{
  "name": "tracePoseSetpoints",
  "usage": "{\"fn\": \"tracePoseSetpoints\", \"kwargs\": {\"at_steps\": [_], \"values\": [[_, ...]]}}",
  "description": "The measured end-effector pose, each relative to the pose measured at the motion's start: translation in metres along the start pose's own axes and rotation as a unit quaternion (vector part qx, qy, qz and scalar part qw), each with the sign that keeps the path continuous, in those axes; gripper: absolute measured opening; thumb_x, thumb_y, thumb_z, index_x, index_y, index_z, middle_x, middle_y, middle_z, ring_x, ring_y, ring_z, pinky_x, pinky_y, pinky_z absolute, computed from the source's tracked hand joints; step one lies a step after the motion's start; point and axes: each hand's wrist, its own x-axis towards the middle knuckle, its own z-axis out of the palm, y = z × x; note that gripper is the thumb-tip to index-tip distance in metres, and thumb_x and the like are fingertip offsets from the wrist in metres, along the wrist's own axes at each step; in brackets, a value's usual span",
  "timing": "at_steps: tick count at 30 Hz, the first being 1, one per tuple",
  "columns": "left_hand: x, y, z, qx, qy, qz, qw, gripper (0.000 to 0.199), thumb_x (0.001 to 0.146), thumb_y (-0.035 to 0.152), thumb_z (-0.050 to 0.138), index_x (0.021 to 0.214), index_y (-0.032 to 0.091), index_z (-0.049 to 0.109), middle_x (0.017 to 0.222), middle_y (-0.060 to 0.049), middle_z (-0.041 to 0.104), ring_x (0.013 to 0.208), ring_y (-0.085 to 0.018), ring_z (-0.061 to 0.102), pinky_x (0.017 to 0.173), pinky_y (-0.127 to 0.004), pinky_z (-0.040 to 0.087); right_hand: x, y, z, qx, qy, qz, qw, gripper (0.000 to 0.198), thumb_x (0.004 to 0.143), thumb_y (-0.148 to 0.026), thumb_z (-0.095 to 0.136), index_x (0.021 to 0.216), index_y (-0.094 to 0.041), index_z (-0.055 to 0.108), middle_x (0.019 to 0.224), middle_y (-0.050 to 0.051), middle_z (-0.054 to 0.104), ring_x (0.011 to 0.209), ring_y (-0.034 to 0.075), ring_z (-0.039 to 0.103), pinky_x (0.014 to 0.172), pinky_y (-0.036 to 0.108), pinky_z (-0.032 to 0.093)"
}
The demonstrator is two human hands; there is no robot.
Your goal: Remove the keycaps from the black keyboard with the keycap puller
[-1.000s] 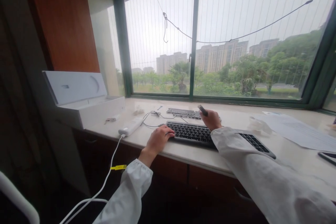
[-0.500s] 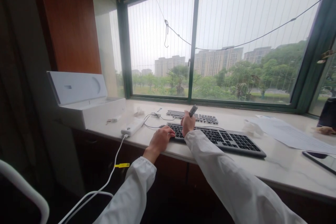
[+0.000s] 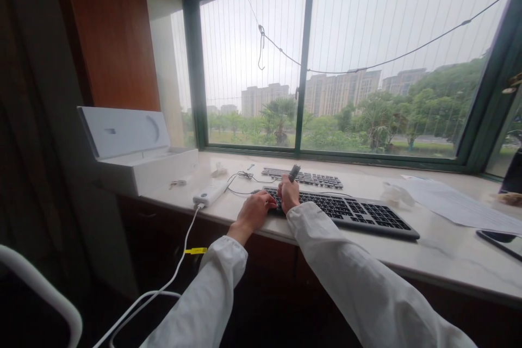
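No brand name or label can be read anywhere; the key legends on the near keyboard (image 3: 346, 212) are too small to make out. The right hand (image 3: 289, 196) is closed in a fist around a small dark tool (image 3: 293, 172), whose tip sticks up above the knuckles, and it hovers over the left end of that keyboard, which lies along the front edge of the marble sill (image 3: 428, 258). The left hand (image 3: 253, 211) rests half curled with its fingers on the keyboard's left end, holding nothing. A second keyboard (image 3: 304, 178) lies behind, nearer the window. Toward the sill's left end sit a white power bank (image 3: 210, 194) with its cable and an open white box (image 3: 134, 155); papers (image 3: 452, 204) lie toward the right end.
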Motion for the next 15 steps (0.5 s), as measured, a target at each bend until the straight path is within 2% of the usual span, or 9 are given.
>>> {"fn": "tracePoseSetpoints", "kwargs": {"at_steps": [4, 15], "values": [[0.0009, -0.0017, 0.0005, -0.004, 0.003, 0.015, 1.000, 0.015, 0.087, 0.027, 0.056, 0.086, 0.021, 0.070, 0.094, -0.004, 0.066, 0.084, -0.016, 0.062, 0.080, -0.026, 0.047, -0.0014, 0.0003, 0.0020, 0.032, 0.042, 0.016, 0.998, 0.033, 0.080, -0.045, 0.048, 0.064, -0.025, 0.028, 0.040, -0.011, 0.028, 0.031, 0.007, 0.025, 0.030, 0.021, 0.025], [0.0007, -0.0001, -0.0001, -0.002, 0.010, 0.025, 1.000, 0.015, 0.087, 0.024, 0.056, 0.088, 0.020, 0.071, 0.090, -0.004, 0.066, 0.082, -0.016, 0.063, 0.078, -0.027, 0.048, -0.0029, 0.0016, 0.0030, -0.024, 0.057, -0.008, 0.998, 0.032, 0.079, -0.046, 0.052, 0.061, -0.023, 0.038, 0.040, -0.009, 0.035, 0.034, 0.007, 0.034, 0.032, 0.020, 0.028]]}}
